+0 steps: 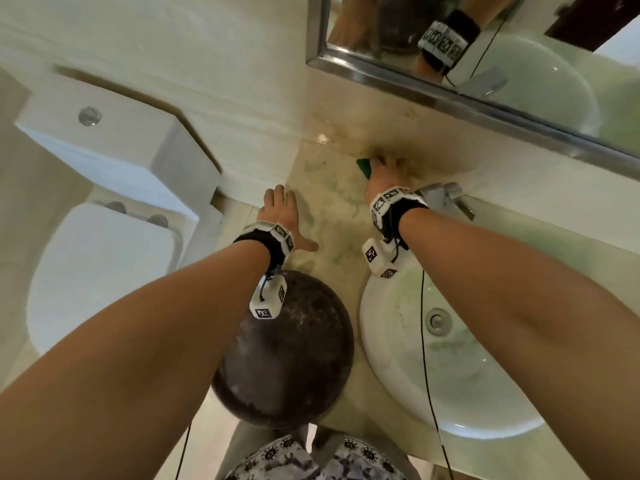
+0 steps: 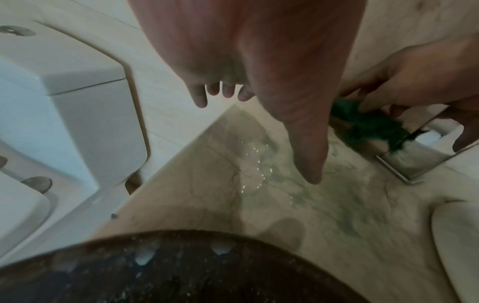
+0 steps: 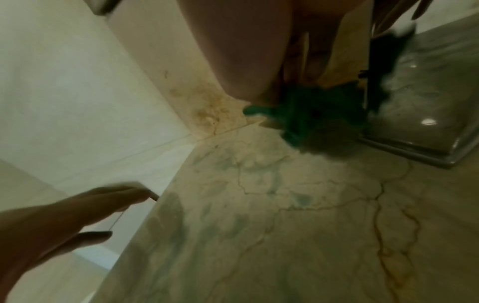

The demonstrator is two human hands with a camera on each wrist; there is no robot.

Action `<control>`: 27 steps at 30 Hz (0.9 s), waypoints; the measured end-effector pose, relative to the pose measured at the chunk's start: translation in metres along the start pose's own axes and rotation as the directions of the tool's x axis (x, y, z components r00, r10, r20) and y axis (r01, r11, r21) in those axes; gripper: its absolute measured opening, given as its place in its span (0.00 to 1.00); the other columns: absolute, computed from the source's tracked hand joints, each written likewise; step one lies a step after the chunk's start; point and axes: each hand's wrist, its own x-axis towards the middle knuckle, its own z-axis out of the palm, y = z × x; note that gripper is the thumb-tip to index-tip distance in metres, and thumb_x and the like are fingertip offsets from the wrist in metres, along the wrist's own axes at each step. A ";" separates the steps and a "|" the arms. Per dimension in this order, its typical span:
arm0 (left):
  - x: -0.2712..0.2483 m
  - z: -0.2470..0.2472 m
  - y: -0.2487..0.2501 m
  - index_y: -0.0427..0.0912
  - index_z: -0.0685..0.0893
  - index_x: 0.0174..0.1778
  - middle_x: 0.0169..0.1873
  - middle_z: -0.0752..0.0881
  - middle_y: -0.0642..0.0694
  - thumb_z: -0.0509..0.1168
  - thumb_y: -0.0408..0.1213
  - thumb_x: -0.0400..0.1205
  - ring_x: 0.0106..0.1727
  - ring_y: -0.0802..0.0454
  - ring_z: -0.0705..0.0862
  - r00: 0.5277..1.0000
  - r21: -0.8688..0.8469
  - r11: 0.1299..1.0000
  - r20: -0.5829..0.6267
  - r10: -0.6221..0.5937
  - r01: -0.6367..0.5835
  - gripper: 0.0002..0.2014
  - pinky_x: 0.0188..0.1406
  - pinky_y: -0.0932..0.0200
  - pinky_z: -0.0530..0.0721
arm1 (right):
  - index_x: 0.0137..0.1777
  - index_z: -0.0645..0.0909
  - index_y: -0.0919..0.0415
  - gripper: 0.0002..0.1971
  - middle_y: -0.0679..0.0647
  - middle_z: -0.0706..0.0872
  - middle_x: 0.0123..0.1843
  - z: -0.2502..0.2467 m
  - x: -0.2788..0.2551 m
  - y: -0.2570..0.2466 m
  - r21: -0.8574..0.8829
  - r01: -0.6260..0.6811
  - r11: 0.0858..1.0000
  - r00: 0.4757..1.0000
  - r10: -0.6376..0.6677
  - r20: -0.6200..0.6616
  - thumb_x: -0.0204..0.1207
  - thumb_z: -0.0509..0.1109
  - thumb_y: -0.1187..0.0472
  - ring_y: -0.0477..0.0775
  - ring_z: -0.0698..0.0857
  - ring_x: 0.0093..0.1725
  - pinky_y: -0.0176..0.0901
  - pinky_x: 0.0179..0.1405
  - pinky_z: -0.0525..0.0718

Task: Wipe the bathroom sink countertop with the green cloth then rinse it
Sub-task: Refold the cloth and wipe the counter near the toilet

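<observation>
The green cloth [image 1: 363,167] is bunched into a wad at the back edge of the counter [image 1: 332,216], where the counter meets the wall below the mirror [image 1: 460,98]. It lies just beside the base of the tap [image 1: 445,195], on the side toward the back left corner. The wad is crumpled, so no clear long axis or pointing direction can be made out; in the left wrist view its visible part [image 2: 368,125] stretches roughly along the back edge toward the tap.

The right hand [image 1: 388,171] is on top of the cloth. Its grip is on the cloth: the right wrist view shows the fingers [image 3: 241,61] pointing down onto the wad [image 3: 311,114] against the counter, with green fabric protruding beyond the fingertips. Whether the thumb wraps under the wad cannot be told.

The left hand [image 1: 280,213] is at the left edge of the counter, fingers straight and spread, thumb extended toward the middle. It holds nothing.

Water droplets glint on the marble surface [image 2: 256,164] between the two hands. The white sink [image 1: 391,341] is set into the counter toward the front right. A dark round bowl [image 1: 287,351] stands at the front edge, left of the sink. A white toilet [image 1: 104,209] stands beyond the left edge.
</observation>
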 end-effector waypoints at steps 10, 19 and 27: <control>0.007 0.019 0.001 0.28 0.39 0.83 0.83 0.39 0.30 0.75 0.72 0.57 0.83 0.30 0.41 0.990 0.152 0.983 0.117 0.084 -0.101 0.75 0.83 0.40 0.50 | 0.84 0.55 0.49 0.34 0.64 0.56 0.82 0.026 0.025 0.013 0.065 -0.024 0.998 0.988 0.013 0.155 0.79 0.63 0.60 0.73 0.61 0.79 0.60 0.79 0.64; 0.000 0.020 0.001 0.28 0.41 0.83 0.83 0.40 0.30 0.78 0.70 0.54 0.83 0.31 0.42 0.991 0.136 0.983 0.063 0.114 -0.122 0.76 0.82 0.42 0.55 | 0.81 0.63 0.53 0.30 0.60 0.63 0.81 0.039 0.026 0.013 0.189 0.154 0.970 0.976 -0.180 0.126 0.78 0.65 0.61 0.68 0.68 0.76 0.52 0.78 0.68; -0.005 0.015 0.003 0.27 0.42 0.83 0.83 0.41 0.29 0.78 0.70 0.55 0.84 0.31 0.43 0.992 0.153 0.980 0.053 0.117 -0.124 0.76 0.83 0.43 0.54 | 0.80 0.67 0.51 0.30 0.58 0.67 0.78 0.059 -0.006 0.011 0.184 0.318 0.930 0.934 -0.341 0.108 0.78 0.64 0.64 0.65 0.68 0.76 0.47 0.79 0.63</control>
